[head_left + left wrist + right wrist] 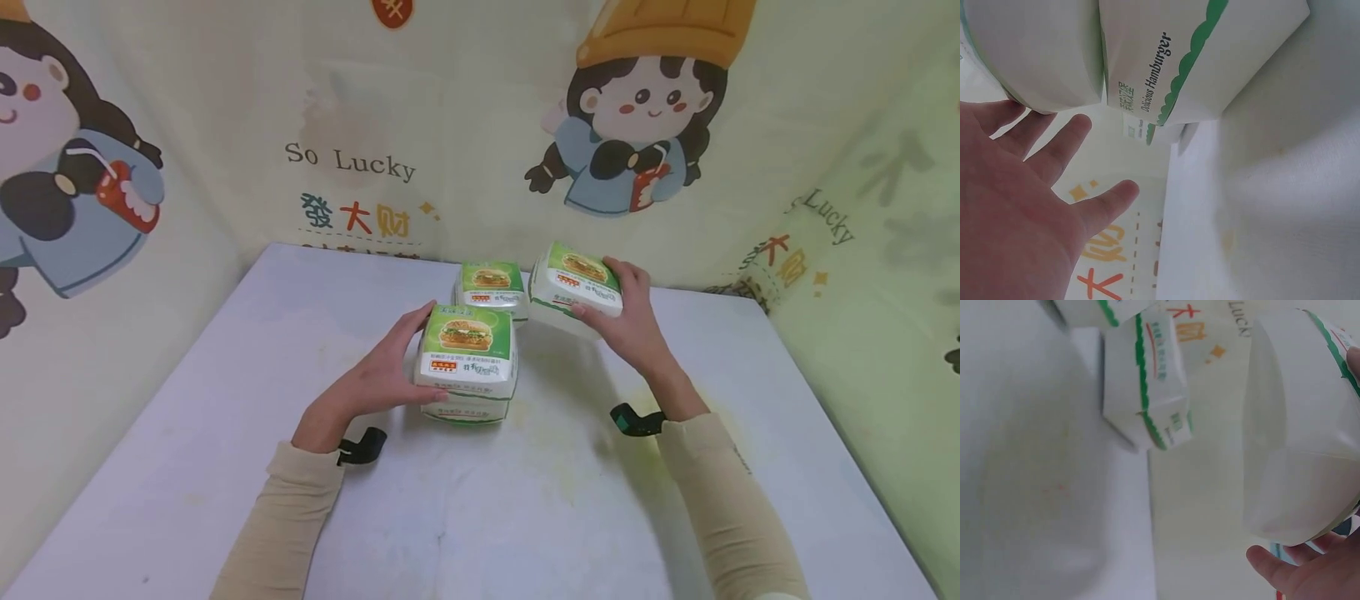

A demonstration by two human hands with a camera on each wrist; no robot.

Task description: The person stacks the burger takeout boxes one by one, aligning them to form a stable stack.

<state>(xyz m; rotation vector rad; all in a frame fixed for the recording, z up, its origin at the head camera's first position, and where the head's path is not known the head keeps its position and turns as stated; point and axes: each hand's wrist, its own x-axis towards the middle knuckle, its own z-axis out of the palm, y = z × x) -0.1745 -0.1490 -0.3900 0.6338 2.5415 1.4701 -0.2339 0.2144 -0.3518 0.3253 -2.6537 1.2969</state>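
Note:
In the head view two hamburger boxes stand one on the other, green and white with a burger picture. My left hand [378, 375] holds the upper box [471, 350] from its left side, thumb at the front and fingers at the back corner. The lower box [468, 410] sits beneath it on the table; the left wrist view shows its side [1160, 62]. My right hand [633, 321] grips another hamburger box [573, 283], tilted and raised off the table, its white base [1297, 425] showing in the right wrist view.
Behind the stack a further hamburger box [491, 287] stands on the white table [525, 508], close to the raised box. A printed cloth [465, 108] with cartoon figures hangs along the back and sides.

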